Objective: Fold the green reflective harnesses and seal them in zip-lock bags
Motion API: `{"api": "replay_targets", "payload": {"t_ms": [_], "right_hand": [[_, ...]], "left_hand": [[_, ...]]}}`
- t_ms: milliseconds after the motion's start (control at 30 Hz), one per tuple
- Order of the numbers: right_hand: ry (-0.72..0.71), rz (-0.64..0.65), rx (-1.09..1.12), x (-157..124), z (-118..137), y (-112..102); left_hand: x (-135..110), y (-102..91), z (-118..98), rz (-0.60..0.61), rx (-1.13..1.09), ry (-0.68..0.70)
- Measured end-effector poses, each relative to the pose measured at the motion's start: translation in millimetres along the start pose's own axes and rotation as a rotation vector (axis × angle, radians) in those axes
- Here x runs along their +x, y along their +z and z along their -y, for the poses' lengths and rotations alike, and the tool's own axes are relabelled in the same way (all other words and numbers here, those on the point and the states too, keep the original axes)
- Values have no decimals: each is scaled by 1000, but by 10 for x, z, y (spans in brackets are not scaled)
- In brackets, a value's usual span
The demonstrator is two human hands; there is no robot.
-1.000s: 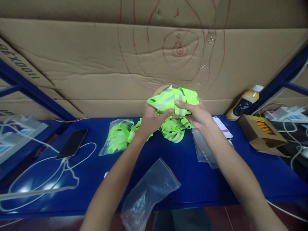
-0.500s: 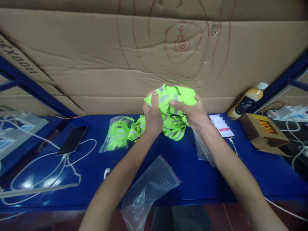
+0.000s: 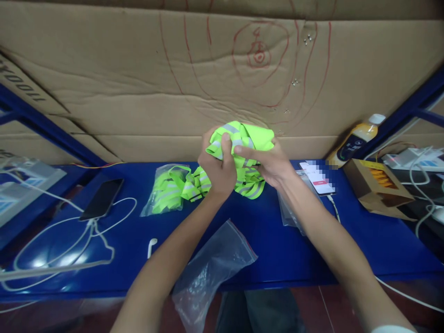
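Note:
A bundle of neon yellow-green reflective strap (image 3: 256, 134) with silver stripes is gripped between my two hands above the blue table. My left hand (image 3: 218, 162) is closed round its left side, thumb on top. From the right, my right hand (image 3: 268, 162) pinches it, the thumb pressed across the front; the other fingers are mostly hidden behind. More of the same strap (image 3: 251, 188) hangs or lies just below the hands. To the left, a clear bag (image 3: 163, 199) has similar strap in it, with some spilling out. An open clear zip bag (image 3: 217, 259) lies near the front edge.
A dark phone (image 3: 103, 199) with white cables and an earbud (image 3: 151, 246) lie left. On the right are a lit phone (image 3: 317, 178), another clear bag (image 3: 289, 210), a leaning drink bottle (image 3: 357, 141) and a cardboard box (image 3: 376, 189). A cardboard wall (image 3: 138, 92) stands behind.
My hands have drawn a little closer together round the strap bundle, and my left hand's fingers have folded further over it. The whole view has shifted slightly.

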State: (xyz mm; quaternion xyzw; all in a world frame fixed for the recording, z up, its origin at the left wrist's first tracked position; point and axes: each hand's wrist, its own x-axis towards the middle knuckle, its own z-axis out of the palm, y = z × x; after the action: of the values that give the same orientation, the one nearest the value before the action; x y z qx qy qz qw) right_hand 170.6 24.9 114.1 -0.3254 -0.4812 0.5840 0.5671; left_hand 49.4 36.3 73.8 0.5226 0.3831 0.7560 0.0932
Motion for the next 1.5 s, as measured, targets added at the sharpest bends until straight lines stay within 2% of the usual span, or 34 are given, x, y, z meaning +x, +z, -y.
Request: {"api": "replay_targets", "payload": {"t_ms": [133,267,333,400,433,467,533,600,667,733,800,867,967,1033,1100,1200,1267,1367,1500], "right_hand": [[-5,-62,38,36,-58,-8],[-59,-112,86,113,-53,-102],[-93,-158,68,167,-23,-193],[-131,-201,34,220,24,-304],[-151,-221,17,240,52,-359],[-172,-240,3,256,84,-410],[-210,-264,-10,267,147,-484],[-243,-272,-4,261,195,-517],[-255,-269,4,254,213,-521],[-263,-260,13,255,201,-512],[-261,-243,22,260,179,-501],[-235,-230,21,254,172,-484],[-188,-206,1,208,214,-445],[-190,-189,-4,161,269,-422],[-207,-183,-17,117,328,-416],[-227,-178,-86,70,411,-447],[-255,-202,-149,46,462,-483],[-285,-246,-246,5,537,-533],[-308,-229,-423,-66,622,-589]], "left_hand": [[36,32,-16,72,-71,-51],[230,49,27,263,-300,-208],[323,-55,10,344,-318,-301],[330,-279,-105,447,-174,-302],[286,-431,-206,515,-14,-237],[207,-600,-332,637,181,-171],[-42,-949,-614,860,530,-140],[-352,-1244,-846,1090,813,-176],[-629,-1433,-946,1311,971,-249],[-789,-1508,-893,1417,1068,-297],[-794,-1493,-724,1404,1080,-320],[-665,-1416,-498,1326,912,-312],[-341,-1221,-145,1004,620,-124],[-114,-1057,65,725,498,47],[87,-888,238,617,446,206],[314,-672,396,592,399,419],[405,-566,425,593,376,509],[450,-455,385,613,376,557],[417,-371,317,578,374,581]]}}
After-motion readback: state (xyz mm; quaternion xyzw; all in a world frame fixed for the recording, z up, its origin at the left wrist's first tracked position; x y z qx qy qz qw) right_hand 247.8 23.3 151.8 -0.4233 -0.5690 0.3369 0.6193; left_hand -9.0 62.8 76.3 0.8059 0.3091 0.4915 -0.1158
